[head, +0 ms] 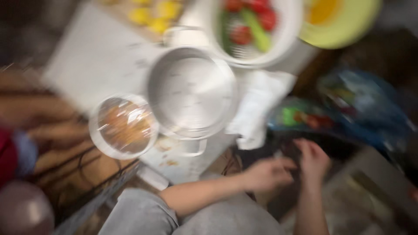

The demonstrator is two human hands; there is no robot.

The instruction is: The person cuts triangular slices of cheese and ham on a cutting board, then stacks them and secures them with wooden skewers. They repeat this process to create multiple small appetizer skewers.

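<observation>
The pot (191,93) is brushed, matt metal. At its 8 o'clock, a bowl (124,126) wears glossy clear film; at 3 o'clock lies soft white cloth (257,109).

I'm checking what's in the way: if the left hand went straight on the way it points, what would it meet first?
Probably the right hand, close beside the left hand; blur hides the depth.

Single head view, looking steeply down, blurred, close over hands (289,167) and counter (100,56)
</observation>
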